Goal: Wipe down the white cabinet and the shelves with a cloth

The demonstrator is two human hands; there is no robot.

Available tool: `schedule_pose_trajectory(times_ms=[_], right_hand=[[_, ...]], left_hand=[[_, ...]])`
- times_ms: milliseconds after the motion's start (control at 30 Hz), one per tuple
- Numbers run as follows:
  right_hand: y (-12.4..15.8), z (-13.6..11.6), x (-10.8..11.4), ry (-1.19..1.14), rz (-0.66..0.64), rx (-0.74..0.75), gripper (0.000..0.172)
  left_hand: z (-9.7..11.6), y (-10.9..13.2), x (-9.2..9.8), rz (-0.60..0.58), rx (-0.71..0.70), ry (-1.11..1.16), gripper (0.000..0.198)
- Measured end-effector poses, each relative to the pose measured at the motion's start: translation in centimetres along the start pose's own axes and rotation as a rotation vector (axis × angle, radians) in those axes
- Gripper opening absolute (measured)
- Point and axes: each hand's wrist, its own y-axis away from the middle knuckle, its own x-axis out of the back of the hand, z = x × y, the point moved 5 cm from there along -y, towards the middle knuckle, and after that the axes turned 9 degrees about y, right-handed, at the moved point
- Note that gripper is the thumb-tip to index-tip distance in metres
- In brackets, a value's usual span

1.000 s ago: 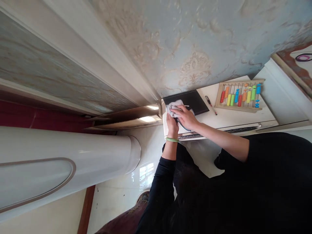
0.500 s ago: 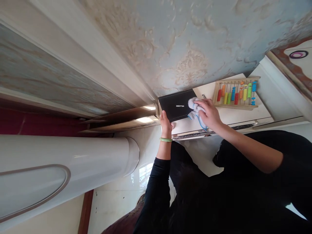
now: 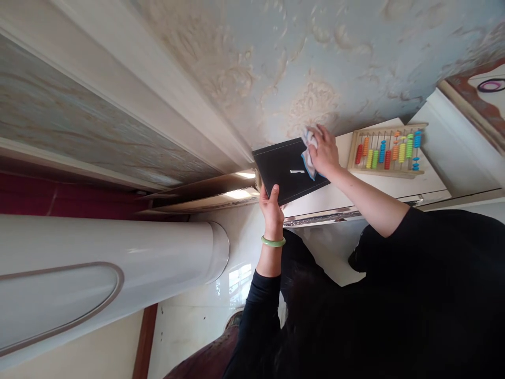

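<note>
A flat black board (image 3: 286,171) with a small white mark lies on a white desk (image 3: 394,184), against the patterned wall. My left hand (image 3: 271,205), with a green bangle on the wrist, grips the board's near edge, thumb on top. My right hand (image 3: 324,150) presses a white cloth with a blue edge (image 3: 307,150) onto the board's far right corner. Both sleeves are black.
A wooden abacus with coloured beads (image 3: 389,150) stands on the desk just right of the board. A large white rounded cylinder unit (image 3: 98,268) fills the lower left. Pale blue embossed wallpaper (image 3: 315,63) lies behind the desk, and a glossy tiled floor (image 3: 197,321) below.
My right hand swept the cloth across the board from its left end to the right, then up to the far corner. My left hand shifted to grip the board's near edge; the board now sits tilted.
</note>
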Motion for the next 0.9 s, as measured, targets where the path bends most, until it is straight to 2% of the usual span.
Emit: schedule_pose_trajectory(times_ms=[67, 133, 233, 300, 400, 500, 567, 600, 667, 733, 800, 900], right_hand=[[-0.4, 1.9, 0.2, -0.092, -0.008, -0.160, 0.064], [0.1, 3.3, 0.0, -0.190, -0.014, -0.254, 0.065], [1.5, 4.8, -0.1, -0.285, 0.003, -0.288, 0.064], [2.0, 5.8, 0.6, -0.283, 0.002, -0.278, 0.055], [1.4, 7.0, 3.3, -0.223, 0.054, -0.246, 0.036], [0.1, 6.9, 7.2, -0.210, 0.249, -0.182, 0.041], [0.1, 5.3, 8.5, -0.214, 0.330, -0.127, 0.050], [0.5, 4.0, 8.5, -0.206, 0.318, -0.101, 0.053], [2.1, 0.3, 7.1, -0.163, 0.210, -0.037, 0.061], [4.7, -4.1, 4.8, -0.106, 0.077, 0.085, 0.065], [7.3, -8.0, 2.9, -0.084, 0.024, 0.222, 0.067], [8.9, -11.0, 1.3, -0.079, -0.047, 0.368, 0.063]], left_hand=[[0.7, 0.7, -0.3, -0.001, -0.021, -0.001, 0.052], [1.0, 1.2, -0.4, 0.004, -0.041, 0.011, 0.052], [1.2, 1.7, 0.0, 0.006, -0.056, 0.043, 0.051], [1.3, 1.8, 0.7, 0.014, -0.039, 0.059, 0.051], [1.4, 1.8, 1.8, 0.035, 0.003, 0.066, 0.054], [1.6, 2.0, 2.1, 0.034, -0.024, 0.030, 0.054], [1.4, 2.3, 1.6, 0.027, -0.055, -0.003, 0.052], [1.2, 2.5, 1.1, 0.026, -0.064, -0.014, 0.052], [0.4, 2.9, 0.1, 0.018, -0.068, -0.023, 0.053], [-0.6, 3.0, -0.9, 0.018, -0.070, -0.013, 0.053], [-1.7, 2.4, -1.5, 0.041, -0.067, 0.022, 0.052], [-3.2, 0.5, -1.4, 0.115, -0.023, 0.063, 0.046]])
